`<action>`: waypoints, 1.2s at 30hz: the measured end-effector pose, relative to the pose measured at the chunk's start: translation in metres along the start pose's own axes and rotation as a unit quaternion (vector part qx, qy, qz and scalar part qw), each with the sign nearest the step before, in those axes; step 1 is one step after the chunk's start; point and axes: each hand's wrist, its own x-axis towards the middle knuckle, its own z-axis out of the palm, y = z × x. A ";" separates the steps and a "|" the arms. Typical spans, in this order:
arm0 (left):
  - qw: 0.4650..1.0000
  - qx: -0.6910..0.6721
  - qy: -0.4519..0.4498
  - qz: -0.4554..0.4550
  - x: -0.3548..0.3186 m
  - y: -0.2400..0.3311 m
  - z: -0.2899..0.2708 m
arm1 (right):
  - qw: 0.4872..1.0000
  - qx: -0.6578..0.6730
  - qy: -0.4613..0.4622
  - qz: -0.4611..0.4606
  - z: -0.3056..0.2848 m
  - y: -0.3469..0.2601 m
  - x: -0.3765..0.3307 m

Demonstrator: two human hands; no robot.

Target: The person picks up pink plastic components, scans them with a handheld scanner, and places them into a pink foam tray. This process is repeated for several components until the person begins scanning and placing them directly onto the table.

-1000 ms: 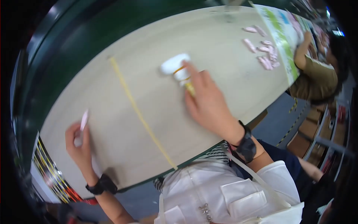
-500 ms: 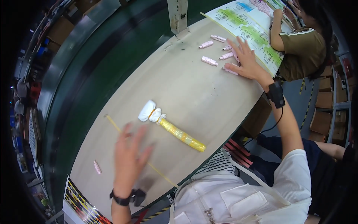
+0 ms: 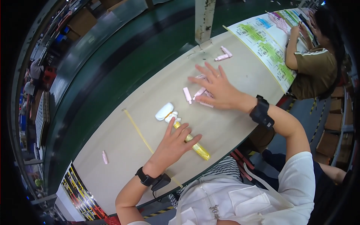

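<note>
resting our left hand (image 3: 173,144) with fingers spread open on the slim yellow foil-wrapped tube (image 3: 195,145) mid-surface, right hand (image 3: 217,89) flat over small pink plastic tubes (image 3: 198,94); all look light, slippery, best pinched mid-body.

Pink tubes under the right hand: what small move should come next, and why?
Probably close the right hand on the pink tubes. It lies flat and open over that loose cluster, gripping none, while the left hand rests on the yellow tube nearby.
</note>
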 end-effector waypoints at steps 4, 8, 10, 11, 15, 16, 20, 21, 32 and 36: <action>0.999 0.049 -0.004 -0.014 -0.009 0.011 -0.011 | 0.993 -0.046 0.008 0.108 -0.010 0.075 0.023; 0.998 0.052 0.004 -0.043 -0.025 0.011 -0.009 | 0.993 0.082 -0.033 0.083 0.008 0.086 0.020; 0.997 0.043 0.005 -0.063 -0.038 0.013 -0.011 | 0.992 0.081 -0.092 -0.032 0.001 0.042 0.010; 0.997 0.037 0.011 -0.067 -0.040 0.013 -0.012 | 0.991 0.084 -0.101 -0.040 0.000 0.026 0.009; 0.997 0.024 0.037 -0.069 -0.040 0.023 0.000 | 0.983 0.061 -0.101 -0.139 0.011 -0.030 0.029; 0.997 0.026 0.045 -0.064 -0.039 0.026 0.001 | 0.980 0.067 -0.105 -0.155 0.018 -0.038 0.037; 0.994 0.029 0.082 -0.068 -0.033 0.039 0.009 | 0.974 0.061 -0.093 -0.198 0.040 -0.070 0.063; 0.993 0.029 0.081 -0.077 -0.038 0.037 0.008 | 0.975 0.038 -0.066 -0.209 0.041 -0.078 0.067; 0.935 -0.076 0.194 -0.288 -0.033 -0.106 -0.006 | 0.974 0.189 -0.127 -0.004 0.003 -0.175 0.005; 0.947 -0.055 0.212 -0.236 -0.032 -0.120 0.001 | 0.989 0.123 -0.078 -0.010 0.034 -0.186 -0.002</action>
